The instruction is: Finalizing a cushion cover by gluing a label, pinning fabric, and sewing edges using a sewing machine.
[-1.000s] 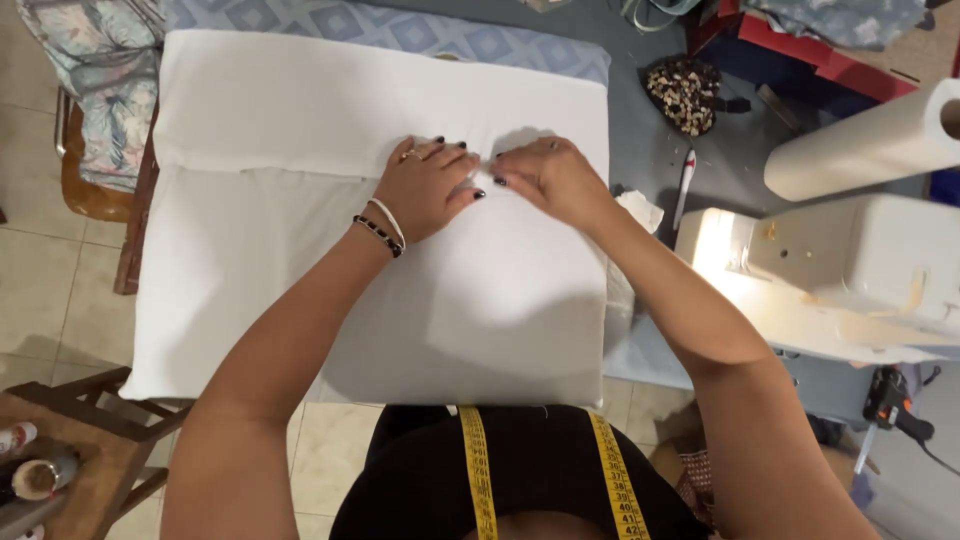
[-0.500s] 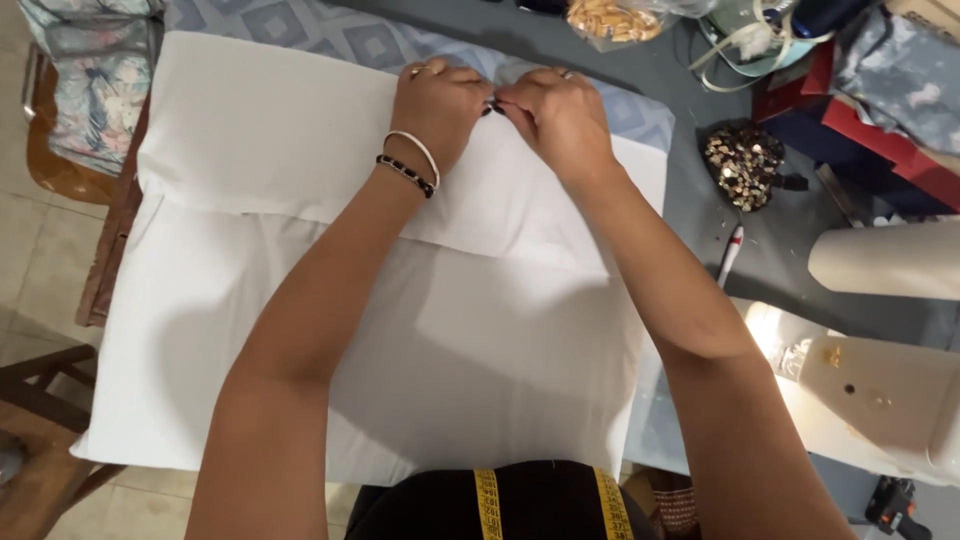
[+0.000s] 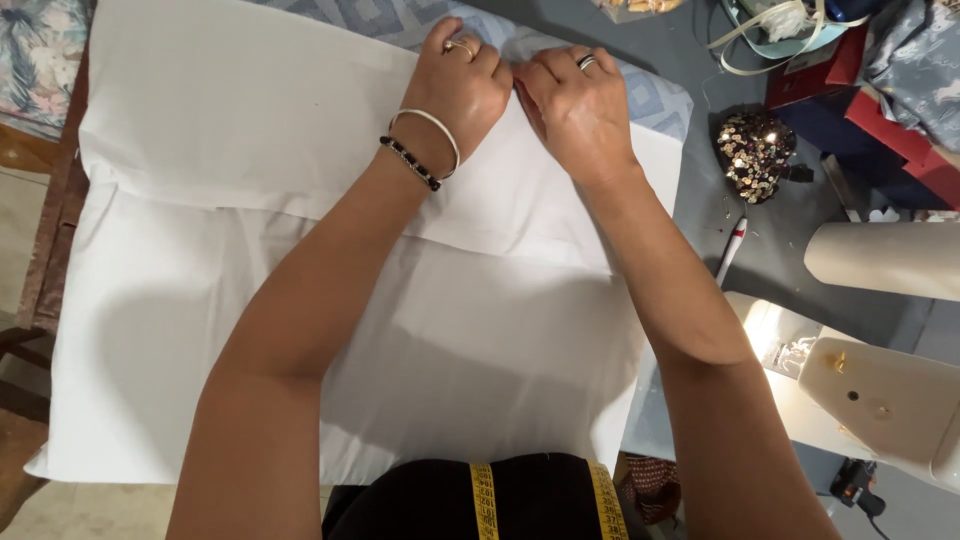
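Note:
A large white fabric (image 3: 250,150) lies spread over the table, its upper part folded down as a flap over the lower sheet. My left hand (image 3: 460,85), with a ring, a white bangle and a dark bead bracelet, pinches the fabric's far edge. Right beside it, my right hand (image 3: 575,105), also ringed, pinches the same edge, the fingertips of both hands almost touching. A blue patterned cloth (image 3: 640,95) shows under the white fabric along that far edge.
A yellow tape measure (image 3: 485,500) hangs round my neck. To the right sit a white sewing machine (image 3: 880,400), a white roll (image 3: 885,258), a sequinned pouch (image 3: 755,150), a pen (image 3: 730,248), and red and blue fabrics (image 3: 880,100). A wooden chair (image 3: 35,290) stands left.
Both hands moved from the middle of the white fabric to its far edge, staying together. The view shifted forward and closer with them.

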